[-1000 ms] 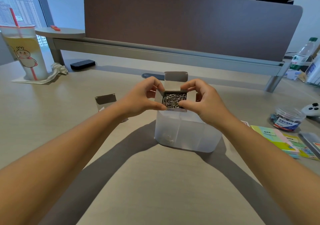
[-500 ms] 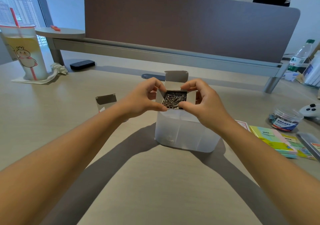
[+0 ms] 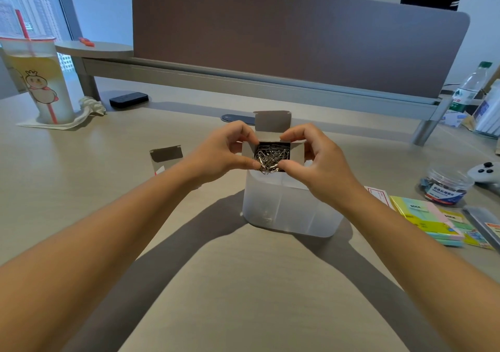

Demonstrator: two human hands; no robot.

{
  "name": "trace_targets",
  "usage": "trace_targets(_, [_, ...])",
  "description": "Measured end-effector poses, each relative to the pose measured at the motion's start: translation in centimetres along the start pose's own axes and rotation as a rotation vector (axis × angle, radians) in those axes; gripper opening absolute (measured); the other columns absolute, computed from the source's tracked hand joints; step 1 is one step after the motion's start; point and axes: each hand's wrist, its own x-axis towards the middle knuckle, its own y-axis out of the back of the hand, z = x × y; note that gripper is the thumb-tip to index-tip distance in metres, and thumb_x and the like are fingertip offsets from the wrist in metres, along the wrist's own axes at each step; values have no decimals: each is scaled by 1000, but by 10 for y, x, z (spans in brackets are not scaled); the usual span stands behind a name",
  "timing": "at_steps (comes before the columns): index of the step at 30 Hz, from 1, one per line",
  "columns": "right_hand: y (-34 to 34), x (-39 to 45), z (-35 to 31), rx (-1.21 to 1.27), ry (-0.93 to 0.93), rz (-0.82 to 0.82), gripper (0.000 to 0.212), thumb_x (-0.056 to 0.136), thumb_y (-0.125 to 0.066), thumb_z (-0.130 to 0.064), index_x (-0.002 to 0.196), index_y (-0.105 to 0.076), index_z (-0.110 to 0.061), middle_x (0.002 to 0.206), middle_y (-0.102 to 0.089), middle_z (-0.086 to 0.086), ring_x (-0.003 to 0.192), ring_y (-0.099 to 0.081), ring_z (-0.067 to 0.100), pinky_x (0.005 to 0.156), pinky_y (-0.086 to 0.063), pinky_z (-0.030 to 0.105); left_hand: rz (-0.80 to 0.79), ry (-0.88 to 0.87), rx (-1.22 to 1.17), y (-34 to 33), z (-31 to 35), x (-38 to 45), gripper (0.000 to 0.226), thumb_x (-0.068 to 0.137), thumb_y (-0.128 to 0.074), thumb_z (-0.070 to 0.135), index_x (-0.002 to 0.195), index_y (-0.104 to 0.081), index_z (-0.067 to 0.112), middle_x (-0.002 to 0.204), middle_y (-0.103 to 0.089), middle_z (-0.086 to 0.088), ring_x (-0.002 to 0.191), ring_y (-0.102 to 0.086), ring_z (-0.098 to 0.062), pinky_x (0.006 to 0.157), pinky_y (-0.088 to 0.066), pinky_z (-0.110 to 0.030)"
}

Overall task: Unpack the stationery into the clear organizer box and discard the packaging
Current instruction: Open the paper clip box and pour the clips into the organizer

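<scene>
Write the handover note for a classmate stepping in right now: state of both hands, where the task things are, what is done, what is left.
Left hand and right hand each pinch a side of the open paper clip box, held over the clear organizer box.
Done: flaps open; paper clips starting to spill at the front edge. An opened carton stands to the left.
Left: tip the clips in, discard the box, then unpack the sticky notes and clip jar on the right.

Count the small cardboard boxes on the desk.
2: one open box of paper clips held by both hands over the organizer, one box standing left of it, partly behind the left forearm.
</scene>
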Motion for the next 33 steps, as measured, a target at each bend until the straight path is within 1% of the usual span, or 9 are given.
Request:
trace_targets(3, [1, 0, -1, 4, 1, 18, 31, 78, -65, -7, 95, -44, -23, 84, -44, -23, 61, -42, 9, 56, -41, 5, 21, -23, 1, 0, -1, 3, 32, 73, -63, -5, 78, -47, 22, 82, -51, 6, 59, -54, 10, 50, -43, -4])
trace_targets(7, [-1, 0, 0, -15, 13, 18, 32, 78, -65, -7, 94, -43, -23, 89, -47, -12, 64, -44, 7, 59, -40, 4, 45, -38, -7, -1, -4, 6, 33, 72, -64, -6, 79, -48, 23, 85, -53, 7, 79, -57, -8, 62, -52, -9])
trace_targets(10, [-3, 1, 1, -57, 18, -5, 32, 78, -65, -8, 94, -42, -23, 95, -47, -6, 72, -45, 1, 64, -40, 2, 52, -41, -4, -1, -7, 6, 35, 72, -64, -6, 79, -48, 24, 86, -53, 7, 78, -56, -8, 64, -52, -10])
trace_targets(14, [-4, 1, 4, -83, 17, -23, 33, 78, -65, -7, 93, -41, -24, 96, -47, -4, 74, -45, 1, 67, -39, 4, 42, -32, -27, -1, -8, 4, 36, 72, -64, -7, 81, -48, 24, 89, -54, 6, 86, -58, -11, 71, -54, -15])
trace_targets(17, [-4, 1, 5, -98, 26, -41, 33, 77, -65, -8, 92, -40, -25, 97, -46, -3, 76, -44, -1, 68, -39, 2, 29, -22, -56, -1, -8, 3, 37, 70, -64, -9, 81, -48, 22, 88, -54, 4, 84, -59, -10, 69, -54, -15])
trace_targets(22, [-5, 1, 5, -112, 26, -59, 35, 77, -66, -10, 92, -40, -27, 100, -44, -3, 77, -43, -1, 69, -37, -2, 27, 6, -61, 1, -8, 2, 36, 72, -64, -7, 81, -48, 24, 90, -55, 5, 87, -59, -11, 67, -54, -14])
trace_targets(28, [-3, 1, 4, -106, 23, -82, 37, 76, -67, -9, 94, -39, -27, 102, -42, -5, 79, -41, -5, 69, -35, -5, 31, 29, -54, 1, -7, 2, 36, 72, -65, -6, 82, -48, 24, 92, -55, 5, 96, -57, -15, 74, -54, -22])
trace_targets(31, [-3, 0, 5, -103, 25, -83, 39, 76, -67, -8, 94, -38, -29, 102, -41, -6, 81, -42, -5, 70, -36, -5, 29, 22, -59, 0, -6, 2, 35, 72, -65, -6, 82, -48, 24, 91, -55, 5, 92, -58, -14, 70, -54, -17])
trace_targets(33, [-2, 0, 5, -109, 28, -85, 40, 76, -67, -8, 94, -38, -28, 102, -41, -6, 82, -43, -5, 71, -35, -5, 22, 17, -68, 0, -6, 2, 35, 72, -64, -7, 81, -48, 23, 91, -55, 5, 93, -58, -14, 71, -54, -18])
